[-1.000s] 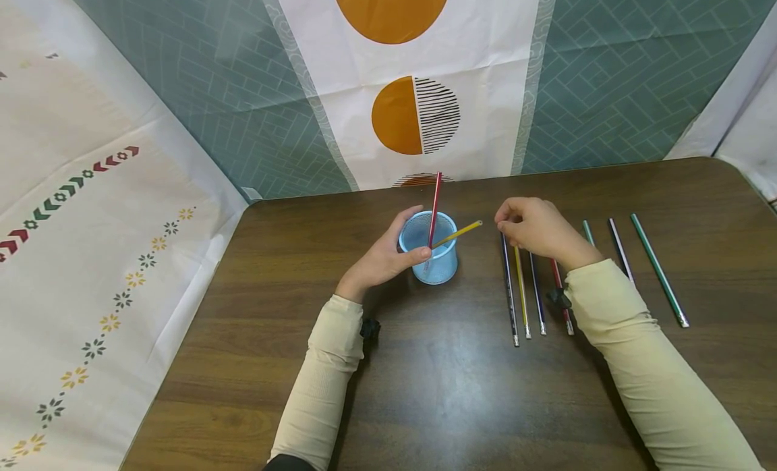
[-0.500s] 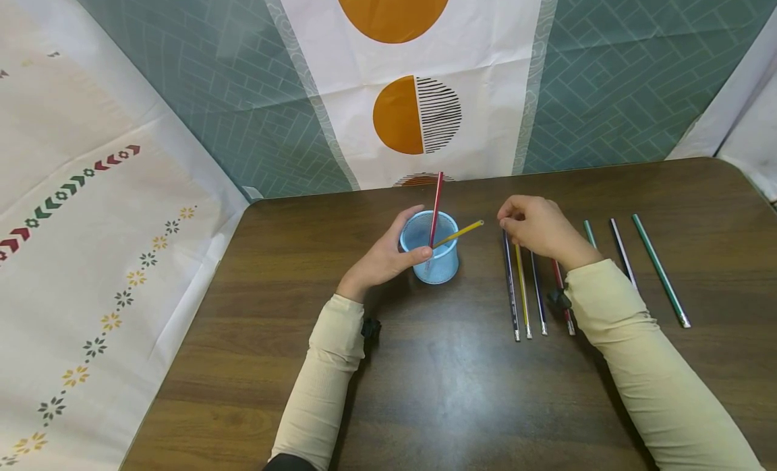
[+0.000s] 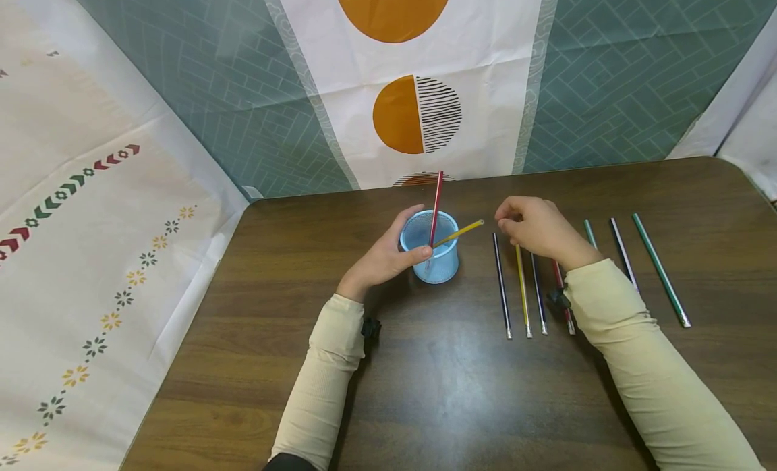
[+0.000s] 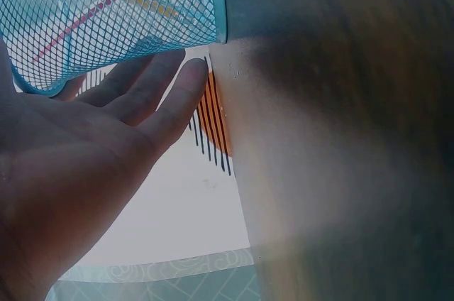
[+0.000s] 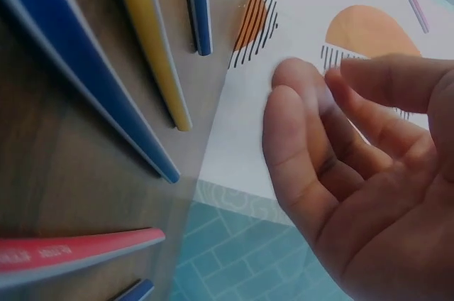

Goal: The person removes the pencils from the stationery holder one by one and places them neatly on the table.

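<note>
My left hand [image 3: 391, 254] holds a light blue mesh pencil cup [image 3: 440, 267], thumb on the near side and fingers round the far left. In the cup a red pencil [image 3: 436, 204] stands nearly upright, and a yellow pencil [image 3: 464, 231] leans out to the right. Loosely bent and holding nothing, my right hand [image 3: 537, 229] hovers over the far ends of the pencils on the table. Nearest to it lie a dark pencil [image 3: 502, 289], a yellow one [image 3: 523, 292] and a dark blue one [image 3: 537, 295]. The right wrist view shows a gap between thumb and fingertips.
Under the right forearm a red pencil [image 3: 558, 275] is partly covered. Farther right lie a green pencil [image 3: 589, 232], a dark one [image 3: 623, 254] and a longer green one [image 3: 662, 271]. The brown table [image 3: 437, 390] ends at a patterned cloth [image 3: 485, 120] behind.
The leftmost dark pencil has shifted left, away from the yellow one, and my right fingers have let go of it. The left hand and cup stay put.
</note>
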Tool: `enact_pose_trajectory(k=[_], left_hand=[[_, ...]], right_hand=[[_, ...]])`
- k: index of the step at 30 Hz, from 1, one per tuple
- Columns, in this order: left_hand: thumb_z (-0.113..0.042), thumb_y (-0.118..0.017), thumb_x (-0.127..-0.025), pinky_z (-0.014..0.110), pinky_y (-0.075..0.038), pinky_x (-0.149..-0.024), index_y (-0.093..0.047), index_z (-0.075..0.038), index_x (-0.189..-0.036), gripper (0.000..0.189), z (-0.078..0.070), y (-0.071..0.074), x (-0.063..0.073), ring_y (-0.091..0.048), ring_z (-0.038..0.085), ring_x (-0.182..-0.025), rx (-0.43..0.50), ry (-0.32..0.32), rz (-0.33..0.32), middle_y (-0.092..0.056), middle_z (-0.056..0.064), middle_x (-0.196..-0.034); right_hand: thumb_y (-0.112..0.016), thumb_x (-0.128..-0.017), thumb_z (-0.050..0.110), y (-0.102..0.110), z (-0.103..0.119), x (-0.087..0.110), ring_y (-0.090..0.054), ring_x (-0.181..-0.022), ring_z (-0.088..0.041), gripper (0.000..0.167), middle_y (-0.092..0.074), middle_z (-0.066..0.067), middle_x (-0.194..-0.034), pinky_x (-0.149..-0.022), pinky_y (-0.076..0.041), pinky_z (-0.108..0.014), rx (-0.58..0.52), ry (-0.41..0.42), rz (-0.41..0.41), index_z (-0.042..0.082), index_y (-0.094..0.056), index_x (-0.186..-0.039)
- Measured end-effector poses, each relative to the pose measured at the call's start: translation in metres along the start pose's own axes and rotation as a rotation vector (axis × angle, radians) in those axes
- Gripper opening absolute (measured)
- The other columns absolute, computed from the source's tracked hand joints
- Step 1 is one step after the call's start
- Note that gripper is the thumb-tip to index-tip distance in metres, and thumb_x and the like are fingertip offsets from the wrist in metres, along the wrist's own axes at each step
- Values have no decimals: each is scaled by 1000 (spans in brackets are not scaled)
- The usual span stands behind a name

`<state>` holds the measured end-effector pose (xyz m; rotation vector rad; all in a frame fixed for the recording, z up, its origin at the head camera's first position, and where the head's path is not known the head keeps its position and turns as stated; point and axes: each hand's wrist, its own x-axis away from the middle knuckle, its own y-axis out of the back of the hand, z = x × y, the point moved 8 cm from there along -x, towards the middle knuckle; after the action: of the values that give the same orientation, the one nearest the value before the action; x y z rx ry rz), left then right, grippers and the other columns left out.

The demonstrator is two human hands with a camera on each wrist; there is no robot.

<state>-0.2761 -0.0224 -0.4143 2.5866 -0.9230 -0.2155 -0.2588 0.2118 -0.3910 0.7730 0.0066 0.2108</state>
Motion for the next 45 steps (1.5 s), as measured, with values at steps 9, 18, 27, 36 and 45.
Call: enact_pose_trajectory(k=[9, 18, 27, 36, 45], left_hand=[[-68, -70, -83, 49, -48, -98, -21, -16, -159, 105, 1, 0, -1, -49, 28, -123, 6, -14, 3, -44, 8, -142], [-64, -70, -86, 48, -48, -98, -21, -17, -159, 99, 0, -2, -3, -50, 28, -122, -8, -12, -3, -44, 8, -143], [-67, -69, -84, 49, -47, -98, -21, -17, -159, 102, 2, -1, -2, -49, 28, -124, -14, -7, -11, -43, 8, -143], [-67, -69, -84, 48, -47, -99, -21, -15, -159, 103, 1, -1, -2, -50, 28, -123, 6, -16, -10, -44, 8, -142], [-74, -68, -81, 46, -47, -100, -21, -14, -158, 108, -1, -1, -2, -50, 27, -122, 11, -25, -12, -45, 9, -142]], right_hand=[[-57, -102, 8, -17, 6, 2, -58, -69, -20, 16, -64, -7, -83, -64, -46, -38, 98, 74, 163, 0, -70, -106], [-58, -101, 8, -28, 2, 2, -56, -67, -19, 16, -61, -4, -77, -62, -45, -36, 143, 77, 238, 0, -71, -105], [-58, -101, 10, -32, 2, 2, -55, -64, -18, 17, -59, -2, -74, -63, -45, -37, 166, 78, 269, 1, -72, -105], [-57, -100, 8, -35, 2, 1, -55, -60, -16, 18, -58, -1, -67, -63, -45, -36, 181, 76, 282, -1, -73, -104], [-57, -101, 9, -35, 2, 1, -55, -61, -16, 17, -59, -1, -70, -62, -45, -36, 183, 83, 275, 2, -72, -103]])
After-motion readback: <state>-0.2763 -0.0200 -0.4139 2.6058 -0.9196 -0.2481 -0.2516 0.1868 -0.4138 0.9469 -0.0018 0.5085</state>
